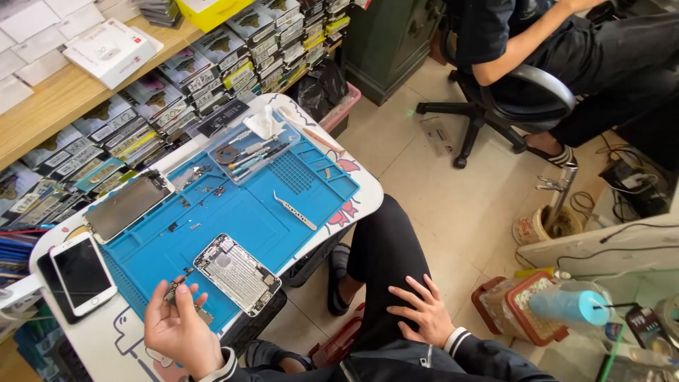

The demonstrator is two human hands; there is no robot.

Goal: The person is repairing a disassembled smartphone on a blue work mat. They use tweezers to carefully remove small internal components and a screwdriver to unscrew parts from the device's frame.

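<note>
My left hand [178,327] pinches a small dark component [174,288] over the blue mat [247,205], just beside the opened phone housing [237,272]; best kept low above the mat lest it drop. My right hand [422,311] rests open and empty on my knee. The worktop [357,205] is small and crowded; tiled floor [453,198] beyond.

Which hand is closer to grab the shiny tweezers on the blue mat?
Probably the left hand. It is up at the blue mat pinching a small phone part, with the tweezers farther along the mat. The right hand rests on the knee, off the table.
</note>
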